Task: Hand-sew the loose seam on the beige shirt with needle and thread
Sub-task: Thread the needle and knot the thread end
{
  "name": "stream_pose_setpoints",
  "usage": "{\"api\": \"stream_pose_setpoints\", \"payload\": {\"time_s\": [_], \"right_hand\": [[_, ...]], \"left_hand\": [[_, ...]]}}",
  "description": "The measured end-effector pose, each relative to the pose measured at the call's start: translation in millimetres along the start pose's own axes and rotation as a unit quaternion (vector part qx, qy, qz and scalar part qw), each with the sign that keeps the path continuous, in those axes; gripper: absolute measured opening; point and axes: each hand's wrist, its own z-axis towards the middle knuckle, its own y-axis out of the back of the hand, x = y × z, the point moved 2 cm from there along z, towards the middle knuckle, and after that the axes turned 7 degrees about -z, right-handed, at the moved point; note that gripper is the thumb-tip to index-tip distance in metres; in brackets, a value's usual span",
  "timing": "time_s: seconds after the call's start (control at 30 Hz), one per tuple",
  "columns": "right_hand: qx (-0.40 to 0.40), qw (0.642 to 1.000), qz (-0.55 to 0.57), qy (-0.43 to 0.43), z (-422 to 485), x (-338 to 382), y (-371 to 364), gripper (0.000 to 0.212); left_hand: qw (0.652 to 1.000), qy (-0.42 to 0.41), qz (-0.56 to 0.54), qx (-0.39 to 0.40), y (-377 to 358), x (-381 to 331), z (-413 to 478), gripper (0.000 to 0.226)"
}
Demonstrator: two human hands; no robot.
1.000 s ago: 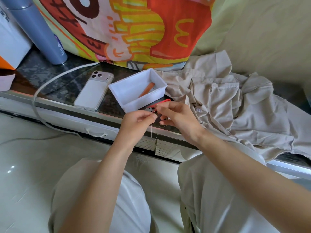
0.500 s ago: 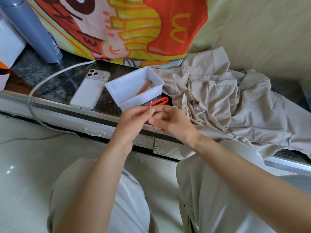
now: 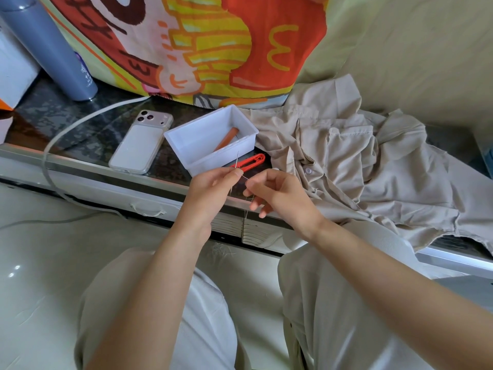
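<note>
Preparing to sew
The grip of the left hand (image 3: 213,189) pinched the needle (image 3: 237,162) upright, the right hand (image 3: 281,194) pinched the thread (image 3: 245,177); the shirt (image 3: 346,161) lay on the worktop (image 3: 80,124). Keeping thread taut should avoid tangles.

A dark marbled worktop (image 3: 66,124) backs onto a bright cartoon-print cloth (image 3: 213,44); the glossy pale floor (image 3: 40,276) reflects light.

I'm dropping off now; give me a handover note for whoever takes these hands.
Left grip pinches the needle, upright. Right grip pinches the thread, which runs between both grips and hangs below.
Beige shirt lies crumpled on the counter at the right, untouched; red snips lie beside the white box.
Done: needle and thread in hand; whether it is threaded cannot be told.
Left: all the sewing.
</note>
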Motion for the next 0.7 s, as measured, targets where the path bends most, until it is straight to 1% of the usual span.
{"api": "stream_pose_setpoints", "payload": {"time_s": [0.03, 0.07, 0.13, 0.2, 0.27, 0.37, 0.5, 0.57, 0.7], "right_hand": [[0.004, 1.0, 0.024, -0.003, -1, 1, 0, 0.004], [0.005, 0.999, 0.05, -0.004, -1, 2, -1, 0.006], [0.005, 0.997, 0.074, 0.004, -1, 2, -2, 0.022], [-0.014, 0.999, 0.043, 0.028, 0, 1, -1, 0.027], [-0.035, 0.998, 0.018, 0.045, 2, 1, 1, 0.019], [-0.061, 0.996, 0.013, 0.066, 3, 0, 4, 0.01], [-0.106, 0.99, -0.004, 0.091, 3, 1, 7, 0.009], [-0.117, 0.989, -0.012, 0.089, 3, 1, 8, 0.009], [-0.135, 0.985, -0.061, 0.091, 3, 1, 9, 0.014]], "left_hand": [[1.0, -0.002, 0.0, 0.002, -1, 0, 0, 0.015], [1.0, -0.005, 0.0, 0.006, -1, 0, 0, 0.017], [1.0, -0.008, 0.003, 0.016, -3, 0, 0, 0.018], [1.0, -0.006, 0.007, 0.021, -5, 0, -1, 0.018], [1.0, -0.002, 0.006, 0.024, -7, 0, -1, 0.018], [1.0, 0.001, 0.007, 0.021, -9, 0, -1, 0.018], [1.0, -0.008, 0.012, 0.025, -13, 0, -1, 0.02], [1.0, -0.007, 0.01, 0.021, -14, 1, 0, 0.02], [1.0, 0.003, -0.007, 0.007, -15, 1, 2, 0.017]]}}
